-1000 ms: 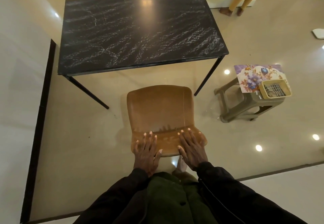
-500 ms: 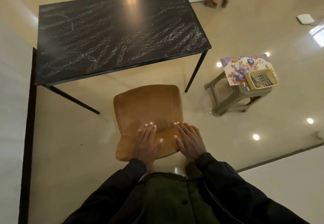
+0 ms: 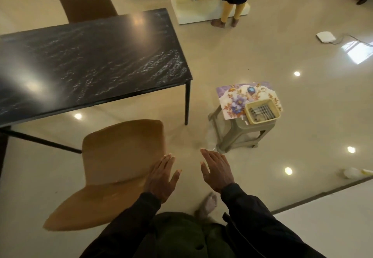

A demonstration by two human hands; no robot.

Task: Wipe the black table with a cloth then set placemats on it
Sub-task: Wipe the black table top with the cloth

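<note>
Left hand (image 3: 161,177) open by chair (image 3: 121,156) edge, right hand (image 3: 217,170) open over floor, table (image 3: 90,63) ahead-left, placemats (image 3: 236,98) on stool (image 3: 238,132) ahead-right.

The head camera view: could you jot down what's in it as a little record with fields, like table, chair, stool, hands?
table: black table, top bare, not yet set
chair: tan chair pulled away from the table's near edge
left hand: left hand open, over the chair's right edge; contact unclear
right hand: right hand open, holding nothing, over the floor
stool: grey stool to the right of the table
on stool: floral placemat with a small yellow basket on top
cloth: possibly in the basket, hard to tell
</note>
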